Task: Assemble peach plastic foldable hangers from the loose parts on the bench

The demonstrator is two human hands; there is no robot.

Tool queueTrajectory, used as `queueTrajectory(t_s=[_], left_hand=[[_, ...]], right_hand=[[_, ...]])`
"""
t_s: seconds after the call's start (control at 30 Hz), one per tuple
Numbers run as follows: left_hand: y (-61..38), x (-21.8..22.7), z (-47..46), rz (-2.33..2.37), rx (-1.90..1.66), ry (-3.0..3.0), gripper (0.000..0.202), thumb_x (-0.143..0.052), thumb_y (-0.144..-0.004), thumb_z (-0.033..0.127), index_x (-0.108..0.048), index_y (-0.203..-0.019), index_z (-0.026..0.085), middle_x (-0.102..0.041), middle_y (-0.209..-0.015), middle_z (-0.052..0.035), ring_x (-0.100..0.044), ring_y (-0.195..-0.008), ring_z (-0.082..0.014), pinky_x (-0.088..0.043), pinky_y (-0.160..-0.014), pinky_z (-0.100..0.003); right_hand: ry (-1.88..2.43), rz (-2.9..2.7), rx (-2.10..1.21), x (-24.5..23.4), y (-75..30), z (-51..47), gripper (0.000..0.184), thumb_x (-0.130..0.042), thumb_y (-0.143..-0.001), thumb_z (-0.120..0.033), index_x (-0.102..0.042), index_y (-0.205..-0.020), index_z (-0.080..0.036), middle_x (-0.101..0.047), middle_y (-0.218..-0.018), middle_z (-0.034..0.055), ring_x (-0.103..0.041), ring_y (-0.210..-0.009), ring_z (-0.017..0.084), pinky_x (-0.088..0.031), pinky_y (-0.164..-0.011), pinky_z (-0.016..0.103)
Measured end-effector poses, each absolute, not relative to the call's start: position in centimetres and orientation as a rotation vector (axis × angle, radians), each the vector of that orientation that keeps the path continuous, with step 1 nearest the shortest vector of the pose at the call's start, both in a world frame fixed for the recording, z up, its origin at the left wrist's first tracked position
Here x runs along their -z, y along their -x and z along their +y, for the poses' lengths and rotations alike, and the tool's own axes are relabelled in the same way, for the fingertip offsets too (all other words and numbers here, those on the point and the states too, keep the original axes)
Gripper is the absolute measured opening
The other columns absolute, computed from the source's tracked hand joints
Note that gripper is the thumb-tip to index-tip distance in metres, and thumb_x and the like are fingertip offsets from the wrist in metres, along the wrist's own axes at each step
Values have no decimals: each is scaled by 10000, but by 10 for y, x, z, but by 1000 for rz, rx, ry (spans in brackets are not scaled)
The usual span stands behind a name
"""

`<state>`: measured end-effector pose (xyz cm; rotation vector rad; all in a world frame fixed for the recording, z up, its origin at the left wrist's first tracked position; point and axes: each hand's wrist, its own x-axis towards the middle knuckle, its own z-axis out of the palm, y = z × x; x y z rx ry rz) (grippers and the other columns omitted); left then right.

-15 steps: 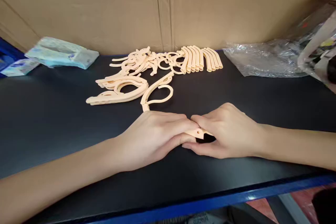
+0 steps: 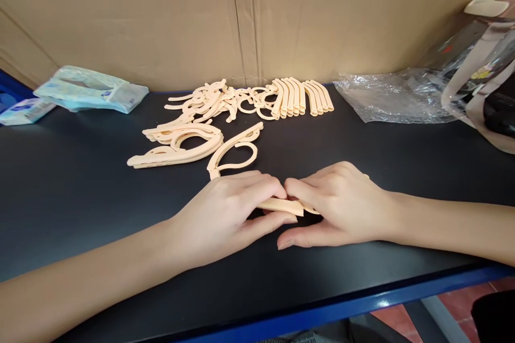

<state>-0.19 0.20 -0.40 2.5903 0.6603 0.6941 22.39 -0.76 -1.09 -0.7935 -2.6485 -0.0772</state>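
My left hand (image 2: 227, 214) is closed around a cream plastic hanger arm (image 2: 284, 206), whose squared end sticks out to the right between fingers and thumb. Beside it, my right hand (image 2: 341, 206) curls its fingers over a thin cream piece (image 2: 311, 209), mostly hidden under the palm, with the thumb held apart below. Just beyond my left hand lies a cream folding hanger (image 2: 229, 153) with an open hook; its near end is covered by the hand. A stack of folded hangers (image 2: 177, 150) rests to its left.
At the back, a pile of hooks (image 2: 209, 97) lies beside a row of curved hanger arms (image 2: 287, 97). Tissue packs (image 2: 90, 91) sit back left. Clear plastic wrap (image 2: 390, 96) and a bag with a strap (image 2: 475, 69) stand right. A cardboard wall (image 2: 161, 16) closes the back.
The hanger arm in my left hand has turned, so its holed end now shows a smooth side. My right thumb has moved down, away from the left one. The view has shifted slightly.
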Motion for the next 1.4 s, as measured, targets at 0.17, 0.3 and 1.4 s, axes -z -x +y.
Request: queueTrajectory(t_s=[0.17,0.3,1.4], left_hand=[[3,4,1,705,-695,-2657,159,-601,-1009,284,-635,-923,154,-579,-780,34,-536,-687,-87,-398,-623,-195],[4,4,2,666,-730,-2657,85,-544,-1003,167,-604,-946,147,-595,-820,29,-533,-719,-84,-409,-659,-198],[6,2,5,557,-727,-2764,78,-594,-1021,281,-626,-1024,209,-676,-959,-13,-561,-890,-150,-432,-812,-276]], right_hand=[[601,-2570,247,10,-229,2,495,-399,-1061,-535,-507,-714,-200,-484,-533,-57,-383,-444,98,-282,-502,282],[520,-2537,355,7,-234,12,497,-403,-1063,-519,-480,-674,-220,-435,-562,-48,-332,-500,114,-291,-532,288],[312,-2654,318,6,-237,19,497,-358,-1058,-551,-624,-915,-156,-610,-798,46,-475,-729,176,-349,-680,328]])
